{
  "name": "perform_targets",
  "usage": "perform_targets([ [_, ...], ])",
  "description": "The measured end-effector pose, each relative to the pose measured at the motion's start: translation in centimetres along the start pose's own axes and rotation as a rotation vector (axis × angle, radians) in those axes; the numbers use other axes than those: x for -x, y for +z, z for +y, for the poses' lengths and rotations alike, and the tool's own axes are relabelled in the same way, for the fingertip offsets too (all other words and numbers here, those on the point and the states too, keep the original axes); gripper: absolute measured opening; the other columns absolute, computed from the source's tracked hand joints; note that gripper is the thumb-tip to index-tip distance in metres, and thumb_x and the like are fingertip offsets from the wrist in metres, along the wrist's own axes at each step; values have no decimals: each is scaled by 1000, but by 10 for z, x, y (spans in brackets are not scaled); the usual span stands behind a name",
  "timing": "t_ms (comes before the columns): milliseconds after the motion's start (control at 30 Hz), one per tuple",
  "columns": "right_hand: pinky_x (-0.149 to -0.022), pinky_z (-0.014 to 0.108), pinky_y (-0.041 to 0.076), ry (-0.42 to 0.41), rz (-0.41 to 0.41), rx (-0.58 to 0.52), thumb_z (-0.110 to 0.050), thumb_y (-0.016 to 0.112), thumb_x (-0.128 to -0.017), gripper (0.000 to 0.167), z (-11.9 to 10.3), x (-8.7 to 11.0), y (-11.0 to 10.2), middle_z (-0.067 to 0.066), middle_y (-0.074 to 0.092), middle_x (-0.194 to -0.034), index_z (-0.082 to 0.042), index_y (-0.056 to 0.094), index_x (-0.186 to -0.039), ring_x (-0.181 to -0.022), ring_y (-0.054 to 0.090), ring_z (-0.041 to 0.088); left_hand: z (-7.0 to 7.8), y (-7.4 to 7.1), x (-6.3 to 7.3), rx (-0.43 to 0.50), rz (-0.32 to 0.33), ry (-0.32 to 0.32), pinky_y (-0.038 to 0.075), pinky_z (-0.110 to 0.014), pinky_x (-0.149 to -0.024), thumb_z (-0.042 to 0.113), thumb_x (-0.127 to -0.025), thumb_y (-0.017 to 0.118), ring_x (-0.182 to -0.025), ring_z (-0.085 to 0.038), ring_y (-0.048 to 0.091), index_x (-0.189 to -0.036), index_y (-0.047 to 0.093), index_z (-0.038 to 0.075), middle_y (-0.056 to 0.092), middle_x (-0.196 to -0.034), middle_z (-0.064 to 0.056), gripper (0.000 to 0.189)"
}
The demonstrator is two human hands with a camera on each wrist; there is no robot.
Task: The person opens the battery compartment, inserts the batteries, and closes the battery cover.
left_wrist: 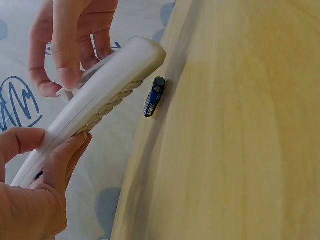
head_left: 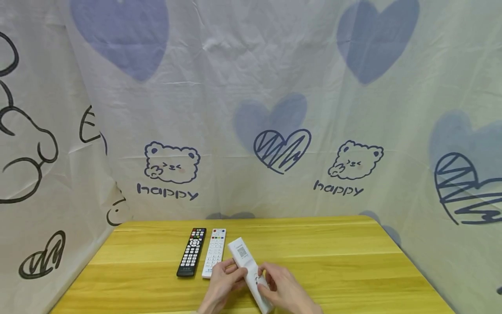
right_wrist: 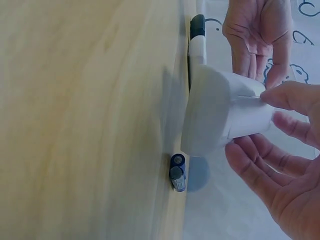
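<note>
My left hand [head_left: 223, 283] grips a white remote control [head_left: 239, 253], its back turned up and a printed square code near the far end. In the left wrist view, the left thumb lies on one side of the remote and fingers on the button side. My right hand [head_left: 282, 285] pinches the battery cover [left_wrist: 95, 72] on the remote's back. That cover stands slightly raised from the body in the left wrist view. Below the remote, blue batteries [right_wrist: 177, 172] lie on the table; the hands and remote hide them in the head view.
Left of my hands, a black remote control [head_left: 191, 253] and a second white remote control [head_left: 215, 250] lie side by side, buttons up. The wooden table [head_left: 333, 253] is bordered by a printed cloth [head_left: 219, 109] at the back and sides.
</note>
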State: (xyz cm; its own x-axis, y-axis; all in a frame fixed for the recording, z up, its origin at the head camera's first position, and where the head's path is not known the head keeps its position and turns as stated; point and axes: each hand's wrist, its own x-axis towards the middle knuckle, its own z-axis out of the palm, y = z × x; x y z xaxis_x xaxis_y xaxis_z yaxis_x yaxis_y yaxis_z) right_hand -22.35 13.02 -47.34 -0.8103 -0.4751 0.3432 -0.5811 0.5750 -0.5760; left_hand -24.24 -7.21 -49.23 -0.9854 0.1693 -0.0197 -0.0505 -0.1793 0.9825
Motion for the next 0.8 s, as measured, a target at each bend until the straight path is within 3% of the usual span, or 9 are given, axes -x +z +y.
perform_targets([
  [133, -56, 11, 40, -15, 48, -4, -14, 70, -90, 15, 0, 2, 1, -8, 55, -74, -16, 61, -102, -66, 46, -2, 0, 0, 0, 18, 15, -3, 65, -29, -80, -1, -89, 63, -94, -18, 74, -138, 40, -23, 67, -121, -33, 58],
  [333, -56, 12, 42, -17, 58, -32, -13, 70, -90, 16, 5, 2, 2, -8, 56, -76, -15, 61, -103, -67, 48, -2, 0, 1, 0, 31, 19, -7, 64, -26, -79, 0, -90, 63, -92, -15, 73, -138, 39, -24, 68, -120, -31, 59],
  [500, -54, 17, 50, -60, 93, -90, -7, 71, -86, 20, 9, 4, 3, -4, 59, -78, -13, 60, -102, -67, 52, 0, 0, 1, 0, 37, 14, -2, 64, -26, -79, 0, -91, 62, -92, -14, 72, -137, 40, -24, 68, -120, -31, 57],
  [633, -58, 22, 56, -94, 144, -144, -2, 73, -84, 23, 12, 6, 4, -2, 62, -81, -9, 61, -103, -71, 56, 1, 0, 1, 0, 35, 15, 5, 64, -25, -78, 1, -92, 62, -91, -13, 72, -137, 39, -24, 69, -119, -30, 57],
  [800, -64, 22, 59, -65, 195, -188, -2, 72, -87, 21, 14, 7, 6, 0, 65, -84, -8, 62, -104, -74, 57, -2, 1, 1, 0, 31, 32, 6, 64, -25, -78, 2, -92, 63, -91, -13, 73, -137, 39, -24, 70, -119, -29, 57],
])
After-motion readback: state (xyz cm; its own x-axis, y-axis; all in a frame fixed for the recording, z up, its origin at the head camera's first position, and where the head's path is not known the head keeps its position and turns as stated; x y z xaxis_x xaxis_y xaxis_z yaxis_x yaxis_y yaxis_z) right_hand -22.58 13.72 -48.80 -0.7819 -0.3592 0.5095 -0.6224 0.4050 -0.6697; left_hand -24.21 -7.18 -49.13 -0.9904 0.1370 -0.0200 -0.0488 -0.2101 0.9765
